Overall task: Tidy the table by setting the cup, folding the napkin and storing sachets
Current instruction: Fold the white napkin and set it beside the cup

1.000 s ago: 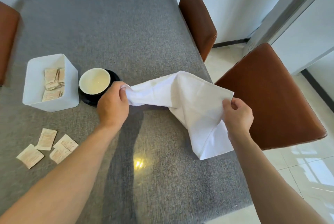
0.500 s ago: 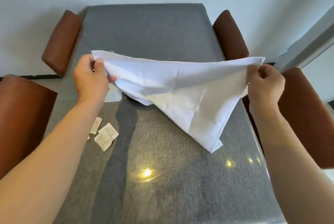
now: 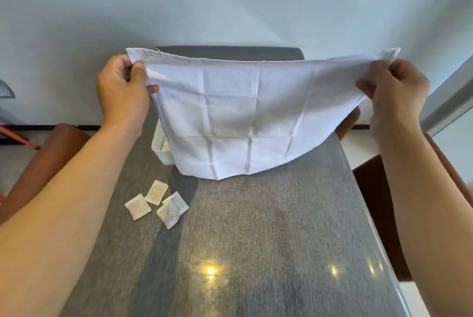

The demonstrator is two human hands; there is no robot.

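White napkin stretched flat in the air above the grey desk, creased in a grid, lower edge hanging clear of the cloth top. Left hand with grip pinched on the upper left corner, right hand with grip pinched on the upper right corner, thumbs on the near face. Four sachets loose on the desk near the left forearm; white box partly hidden behind the napkin, a sachet just visible inside.
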